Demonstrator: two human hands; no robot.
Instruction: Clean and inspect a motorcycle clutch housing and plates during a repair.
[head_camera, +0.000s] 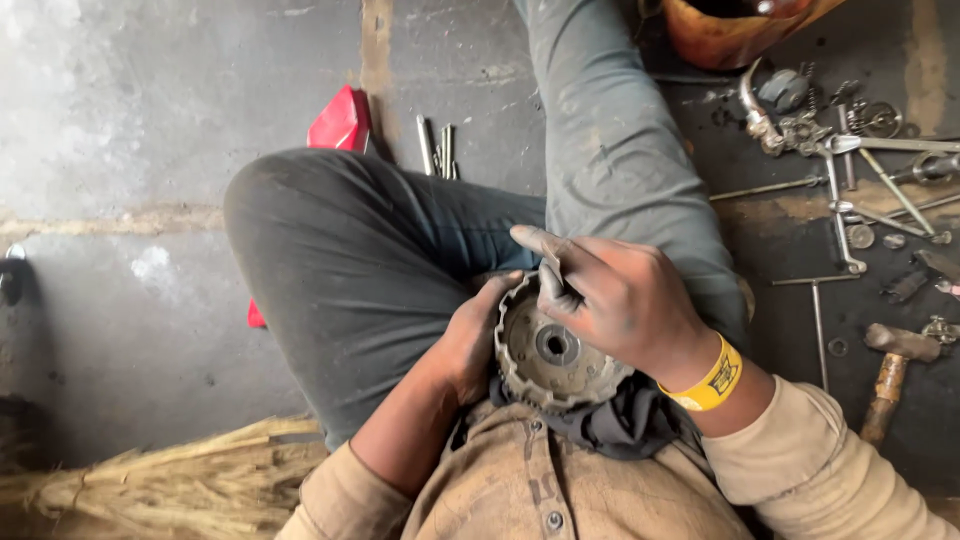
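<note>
The left hand is gripping the round, grimy toothed metal gear hub by its left rim, over the lap. The right hand is clenching around a small dark part pressed against the hub's upper face. A wooden-handled hammer is lying right.

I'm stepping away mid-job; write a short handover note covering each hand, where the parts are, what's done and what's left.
Left hand: cups the round toothed metal hub from its left side, steadying it over the lap.
Right hand: over the hub's top edge, fingers pinching a small dark part against the rim; yellow wristband on that wrist.
Parts: dark cloth under the hub. Hammer, T-handle wrench and loose spanners lie on the floor to the right.
Done: hub is off the floor and in hand.
Left: cannot tell how far the rim work has got.
</note>
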